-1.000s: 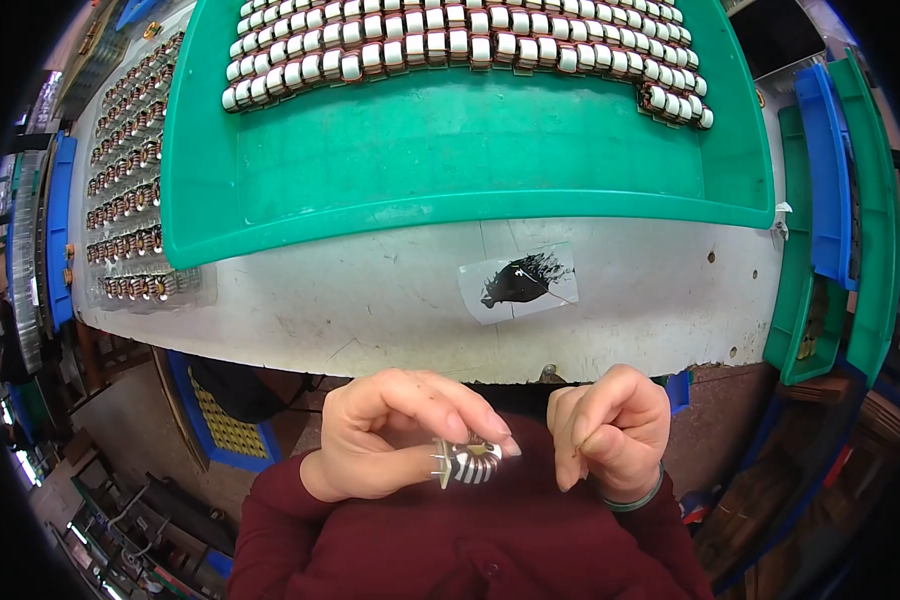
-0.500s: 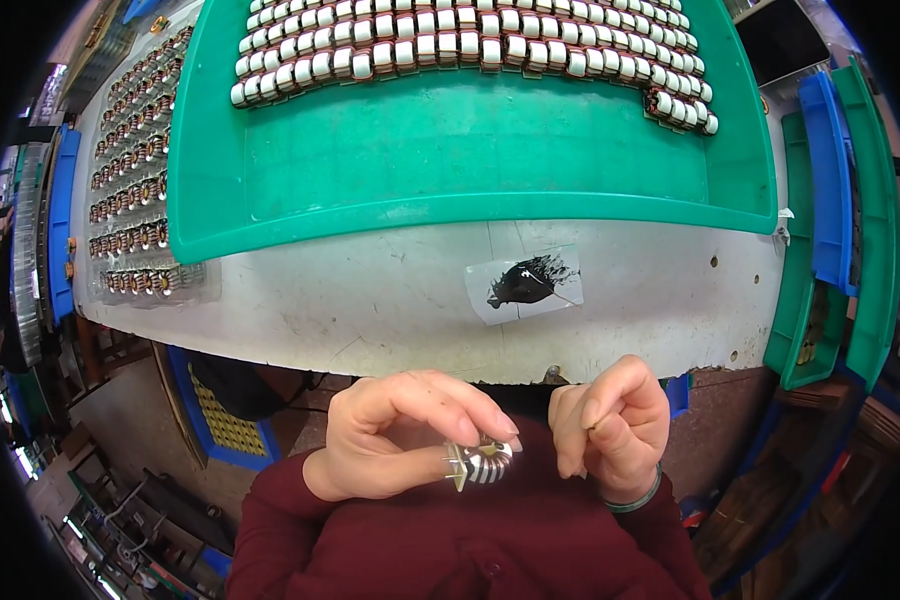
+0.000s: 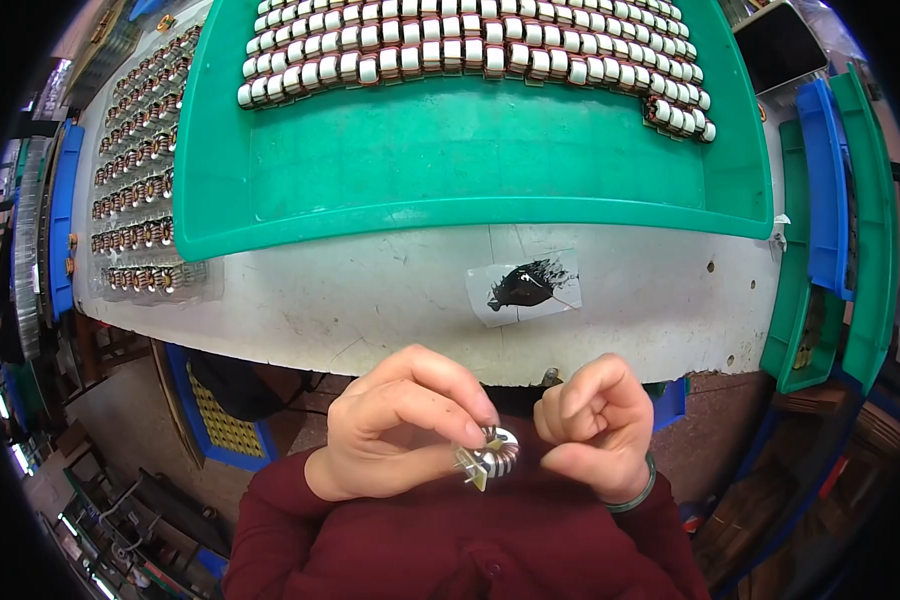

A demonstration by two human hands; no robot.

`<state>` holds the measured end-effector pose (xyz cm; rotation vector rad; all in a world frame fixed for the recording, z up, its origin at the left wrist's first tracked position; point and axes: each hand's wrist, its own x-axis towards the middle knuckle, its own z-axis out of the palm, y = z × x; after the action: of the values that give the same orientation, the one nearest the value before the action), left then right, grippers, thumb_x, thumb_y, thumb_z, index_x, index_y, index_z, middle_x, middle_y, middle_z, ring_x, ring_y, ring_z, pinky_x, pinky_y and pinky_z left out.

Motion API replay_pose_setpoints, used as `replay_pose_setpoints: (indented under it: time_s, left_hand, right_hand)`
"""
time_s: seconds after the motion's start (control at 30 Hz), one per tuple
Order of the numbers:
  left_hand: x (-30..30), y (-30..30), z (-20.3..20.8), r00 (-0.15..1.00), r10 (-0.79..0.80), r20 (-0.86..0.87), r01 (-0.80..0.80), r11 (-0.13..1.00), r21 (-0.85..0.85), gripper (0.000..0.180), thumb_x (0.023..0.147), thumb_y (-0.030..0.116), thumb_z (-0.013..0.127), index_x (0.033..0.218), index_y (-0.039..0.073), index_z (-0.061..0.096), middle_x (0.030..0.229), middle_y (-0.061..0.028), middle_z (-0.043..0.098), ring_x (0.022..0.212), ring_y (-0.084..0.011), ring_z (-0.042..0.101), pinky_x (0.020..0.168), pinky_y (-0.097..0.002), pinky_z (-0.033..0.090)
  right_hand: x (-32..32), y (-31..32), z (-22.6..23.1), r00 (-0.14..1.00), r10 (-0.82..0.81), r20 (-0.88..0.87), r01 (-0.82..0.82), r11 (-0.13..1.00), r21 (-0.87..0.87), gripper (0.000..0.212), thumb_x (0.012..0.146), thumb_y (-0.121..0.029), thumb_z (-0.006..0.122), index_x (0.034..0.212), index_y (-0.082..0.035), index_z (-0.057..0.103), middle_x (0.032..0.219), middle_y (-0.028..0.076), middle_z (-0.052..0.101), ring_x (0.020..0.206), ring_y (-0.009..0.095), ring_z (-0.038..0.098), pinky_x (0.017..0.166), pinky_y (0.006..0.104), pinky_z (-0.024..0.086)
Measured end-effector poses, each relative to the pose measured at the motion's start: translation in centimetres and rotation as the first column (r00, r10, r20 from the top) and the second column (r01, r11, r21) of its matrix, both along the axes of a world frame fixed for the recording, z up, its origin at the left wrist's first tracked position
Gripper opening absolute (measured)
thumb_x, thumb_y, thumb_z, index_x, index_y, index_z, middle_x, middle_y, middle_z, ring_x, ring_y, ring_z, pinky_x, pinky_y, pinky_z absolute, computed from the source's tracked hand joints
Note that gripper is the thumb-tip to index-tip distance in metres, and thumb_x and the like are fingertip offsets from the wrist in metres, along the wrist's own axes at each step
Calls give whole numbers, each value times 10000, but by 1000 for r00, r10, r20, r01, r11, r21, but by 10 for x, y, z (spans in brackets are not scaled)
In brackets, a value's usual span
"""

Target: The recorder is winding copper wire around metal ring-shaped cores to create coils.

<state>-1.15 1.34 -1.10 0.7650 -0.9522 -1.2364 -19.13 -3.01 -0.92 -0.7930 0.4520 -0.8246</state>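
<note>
My left hand (image 3: 400, 430) pinches a small ring-shaped wire coil (image 3: 497, 458) between thumb and fingers, above my lap. The coil has pale and dark windings, a white patch on its rim and a flat yellowish base with thin metal pins, which point down and left. Close by on the right, my right hand (image 3: 602, 430) is apart from the coil. Its fingers are loosely curled, while the thumb stretches toward the coil with a gap below the fingers. Nothing shows in that hand, though the inside of the curled fingers is partly hidden.
A large green tray (image 3: 470, 212) on the white table (image 3: 350, 290) holds rows of white-topped coils (image 3: 410, 60). More coils (image 3: 135, 240) stand in clear trays at left. A black-smeared card (image 3: 523, 288) lies in front. Blue bins (image 3: 825, 190) and green bins (image 3: 788, 300) stand at right.
The coil has turned in my left fingers, its base now tilted further down. My right thumb has come away from the index finger and now points left, toward the coil.
</note>
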Motion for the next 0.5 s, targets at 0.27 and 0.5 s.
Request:
replay_pose_setpoints:
  time_s: [0.27, 0.5]
  left_hand:
    - [0, 3, 0, 997, -74, -14, 75, 993, 94, 223, 671, -77, 688, 871, 1, 629, 909, -124, 576, 754, -154, 570, 656, -224, 472]
    - [6, 2, 4, 985, -162, 54, 152, 976, 158, 306, 655, -25, 720, 950, -18, 637, 929, -119, 579, 756, -167, 563, 672, -227, 463]
  right_hand:
    - [6, -3, 0, 993, -63, -100, 39, 974, -224, 264, 673, 95, 660, 899, 1, 559, 618, 16, 534, 435, 64, 307, 401, 186, 254]
    - [11, -4, -2, 973, -142, -183, 51, 901, -431, 243, 603, 94, 714, 807, -20, 646, 557, -13, 516, 421, 70, 324, 377, 196, 235]
